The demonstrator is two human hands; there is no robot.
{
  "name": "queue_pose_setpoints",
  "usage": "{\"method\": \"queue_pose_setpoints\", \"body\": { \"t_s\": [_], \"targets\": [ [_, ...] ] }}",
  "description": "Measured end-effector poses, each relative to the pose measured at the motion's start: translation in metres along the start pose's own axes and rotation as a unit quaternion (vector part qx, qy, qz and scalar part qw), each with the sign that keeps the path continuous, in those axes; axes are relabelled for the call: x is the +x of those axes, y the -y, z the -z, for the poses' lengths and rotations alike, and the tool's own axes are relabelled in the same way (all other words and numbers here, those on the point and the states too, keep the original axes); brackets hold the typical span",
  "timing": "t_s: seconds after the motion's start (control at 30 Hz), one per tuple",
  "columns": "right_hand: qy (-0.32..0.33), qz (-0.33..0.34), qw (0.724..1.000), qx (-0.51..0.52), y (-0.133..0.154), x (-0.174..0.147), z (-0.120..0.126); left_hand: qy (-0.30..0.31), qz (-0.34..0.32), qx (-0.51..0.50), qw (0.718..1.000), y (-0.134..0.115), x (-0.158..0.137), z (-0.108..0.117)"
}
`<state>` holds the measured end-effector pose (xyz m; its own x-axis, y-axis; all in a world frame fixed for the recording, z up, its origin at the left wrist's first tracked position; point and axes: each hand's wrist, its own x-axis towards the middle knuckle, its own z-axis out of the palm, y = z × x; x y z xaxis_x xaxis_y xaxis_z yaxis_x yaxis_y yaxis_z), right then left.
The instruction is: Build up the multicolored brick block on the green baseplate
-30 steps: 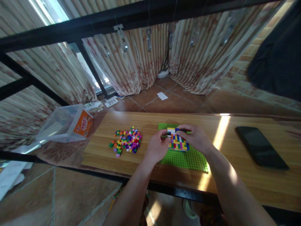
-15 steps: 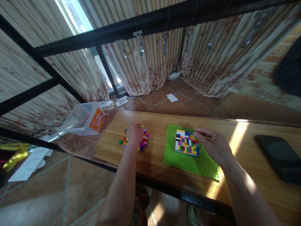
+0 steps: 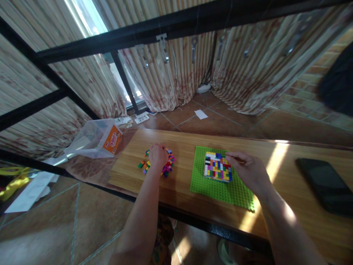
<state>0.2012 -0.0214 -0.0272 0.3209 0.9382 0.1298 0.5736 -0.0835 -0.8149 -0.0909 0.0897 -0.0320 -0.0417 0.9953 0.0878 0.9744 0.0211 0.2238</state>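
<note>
My left hand [image 3: 158, 156] is over a loose heap of small coloured building bricks [image 3: 169, 162]. Its fingers are bunched downward among them, and their tips are hidden behind the back of the hand. On a green studded baseplate [image 3: 197, 178] stands a low rectangular block of many-coloured bricks [image 3: 217, 167]. At the far right corner of this block is my right hand [image 3: 249, 171], thumb and fingers drawn together in a pinch. Anything between those fingertips is too small to make out.
The wooden board [image 3: 182, 187] lies under bricks and baseplate. A dark phone-like slab [image 3: 325, 184] rests to the right. Left of the board stands a clear plastic bin [image 3: 93, 138] with an orange label. A black metal bar [image 3: 176, 24] crosses above, before striped curtains.
Both hands stay nearly in place, the left at the brick heap and the right by the block's corner. The whole view has shifted slightly.
</note>
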Motion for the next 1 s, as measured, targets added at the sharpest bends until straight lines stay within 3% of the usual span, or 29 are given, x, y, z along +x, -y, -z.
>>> {"method": "queue_pose_setpoints", "body": {
  "t_s": [0.17, 0.3, 0.37, 0.47, 0.57, 0.63, 0.77, 1.0],
  "targets": [
    [-0.028, -0.002, 1.000, 0.004, 0.004, -0.001, 0.000, -0.005, 0.015, -0.037, 0.999, -0.005, 0.000, 0.008],
    [-0.084, 0.011, 0.996, 0.041, 0.015, -0.002, 0.002, -0.045, 0.013, -0.235, 0.971, -0.025, -0.008, 0.018],
    [-0.104, 0.024, 0.992, 0.073, 0.022, -0.004, 0.001, -0.014, -0.031, -0.410, 0.911, -0.046, -0.023, 0.020],
    [-0.069, 0.060, 0.987, 0.131, 0.033, -0.009, -0.001, 0.122, -0.053, -0.606, 0.784, -0.081, -0.055, 0.019],
    [0.008, 0.089, 0.980, 0.175, 0.042, -0.015, -0.002, 0.223, -0.025, -0.695, 0.683, -0.105, -0.083, 0.018],
    [0.054, 0.095, 0.973, 0.205, 0.046, -0.019, -0.003, 0.249, -0.001, -0.732, 0.634, -0.111, -0.092, 0.018],
    [0.080, 0.090, 0.964, 0.238, 0.048, -0.022, -0.003, 0.269, 0.032, -0.759, 0.592, -0.111, -0.092, 0.020],
    [-0.002, 0.151, 0.980, 0.129, 0.053, -0.024, -0.009, 0.250, 0.084, -0.792, 0.551, -0.114, -0.092, 0.015]
  ]
}}
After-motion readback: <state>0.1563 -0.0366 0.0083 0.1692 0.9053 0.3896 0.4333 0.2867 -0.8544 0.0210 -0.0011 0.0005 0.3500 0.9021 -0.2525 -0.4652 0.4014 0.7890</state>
